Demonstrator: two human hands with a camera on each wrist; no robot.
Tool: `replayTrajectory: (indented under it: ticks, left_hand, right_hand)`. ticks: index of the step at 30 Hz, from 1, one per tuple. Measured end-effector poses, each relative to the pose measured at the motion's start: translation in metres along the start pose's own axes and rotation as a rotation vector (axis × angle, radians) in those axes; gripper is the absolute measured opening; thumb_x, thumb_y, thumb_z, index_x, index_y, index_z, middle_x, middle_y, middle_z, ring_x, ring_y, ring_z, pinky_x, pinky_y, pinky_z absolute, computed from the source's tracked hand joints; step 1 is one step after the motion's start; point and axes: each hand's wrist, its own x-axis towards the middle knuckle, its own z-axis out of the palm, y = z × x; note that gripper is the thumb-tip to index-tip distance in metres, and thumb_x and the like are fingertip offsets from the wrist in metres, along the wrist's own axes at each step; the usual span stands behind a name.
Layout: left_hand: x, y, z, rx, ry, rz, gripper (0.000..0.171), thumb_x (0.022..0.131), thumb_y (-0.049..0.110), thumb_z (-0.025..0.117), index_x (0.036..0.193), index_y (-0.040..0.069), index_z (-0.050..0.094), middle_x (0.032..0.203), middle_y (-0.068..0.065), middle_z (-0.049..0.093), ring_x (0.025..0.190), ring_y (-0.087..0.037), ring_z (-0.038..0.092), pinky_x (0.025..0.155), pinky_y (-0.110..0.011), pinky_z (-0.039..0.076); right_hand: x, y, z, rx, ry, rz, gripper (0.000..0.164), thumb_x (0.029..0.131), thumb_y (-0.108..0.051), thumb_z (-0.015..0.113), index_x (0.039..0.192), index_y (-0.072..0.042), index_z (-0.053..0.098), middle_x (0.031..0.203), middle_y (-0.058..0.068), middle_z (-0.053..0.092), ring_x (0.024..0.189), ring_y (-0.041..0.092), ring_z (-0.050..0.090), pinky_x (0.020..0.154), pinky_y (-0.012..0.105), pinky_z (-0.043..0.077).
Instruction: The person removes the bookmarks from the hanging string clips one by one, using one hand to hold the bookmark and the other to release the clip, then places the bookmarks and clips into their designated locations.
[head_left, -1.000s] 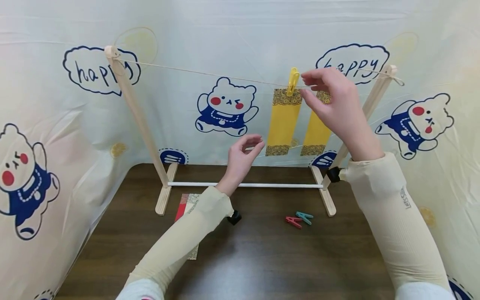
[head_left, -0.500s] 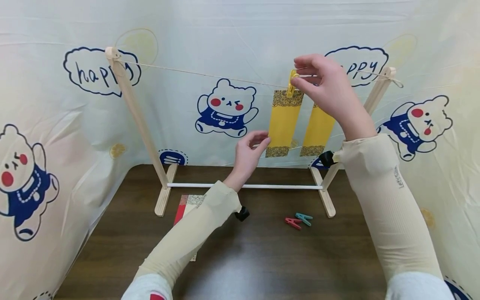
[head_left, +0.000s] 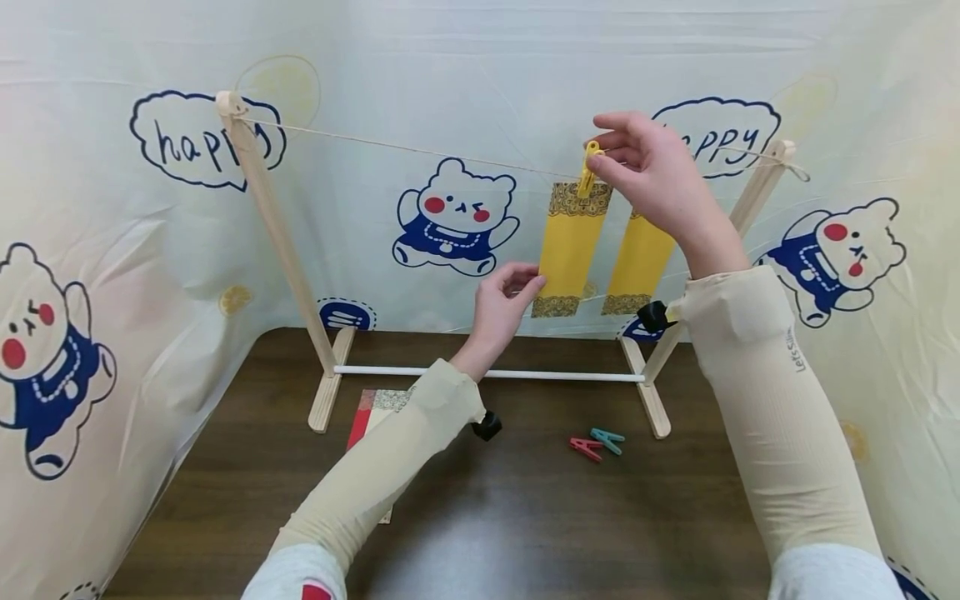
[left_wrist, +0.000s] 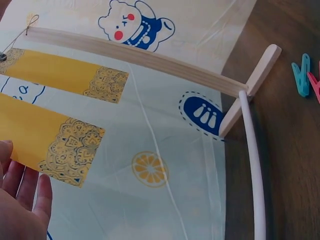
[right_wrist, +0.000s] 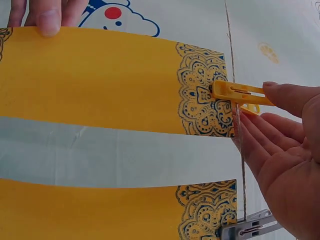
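Left hand pinches left edge of yellow strip, apparently to steady it; strip hangs from string, top fastened by yellow clip. Right hand pinches clip's handle end, seemingly for control. Farther right, grey clip keeps second strip hanging.

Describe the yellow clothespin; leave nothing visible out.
The yellow clothespin, plastic by its look, has two arms, the near one slotted. In the head view it stands nearly upright, leaning slightly, its lower end clamped over the patterned top of the yellow strip. It crosses the string. The right hand holds its upper end, thumb on one arm.
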Motion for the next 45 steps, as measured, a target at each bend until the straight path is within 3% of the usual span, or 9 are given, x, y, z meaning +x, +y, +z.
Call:
replayTrajectory:
  ticks: [10,17,31,45]
  left_hand:
    - [-0.007,0.000,0.001,-0.029,-0.003,-0.008,0.020,0.100,0.015,0.072,0.115,0.002,0.074,0.110,-0.012,0.074,0.096,-0.022,0.071,0.090,-0.029,0.060]
    - [-0.010,-0.001,-0.002,-0.061,0.002,-0.011,0.020,0.098,0.013,0.074,0.113,0.001,0.076,0.108,-0.012,0.074,0.091,-0.019,0.070,0.088,-0.029,0.061]
    - [-0.008,-0.001,-0.005,-0.050,-0.024,0.012,0.020,0.098,0.014,0.074,0.114,0.001,0.076,0.107,-0.012,0.075,0.090,-0.020,0.071,0.087,-0.029,0.061]
    - [-0.005,-0.003,-0.015,-0.040,-0.018,0.021,0.020,0.098,0.015,0.074,0.113,0.002,0.077,0.106,-0.011,0.076,0.088,-0.019,0.071,0.085,-0.029,0.061]
  right_hand:
    - [-0.007,0.002,-0.002,0.110,0.008,0.016,0.051,0.102,-0.022,0.069,0.149,-0.012,0.055,0.139,0.010,0.064,0.122,0.015,0.064,0.108,0.030,0.050]
    - [-0.007,0.001,0.001,0.170,0.013,0.033,0.039,0.099,-0.021,0.073,0.136,-0.011,0.067,0.123,0.003,0.073,0.108,0.009,0.069,0.103,0.029,0.053]
    - [-0.008,0.003,0.010,0.174,0.181,-0.113,0.020,0.097,-0.005,0.073,0.117,-0.004,0.072,0.109,0.002,0.075,0.093,0.006,0.071,0.083,0.019,0.054]
    - [0.002,0.002,0.013,0.326,0.282,-0.212,0.017,0.093,0.009,0.071,0.105,-0.002,0.075,0.104,0.002,0.076,0.093,0.007,0.072,0.088,0.022,0.058]
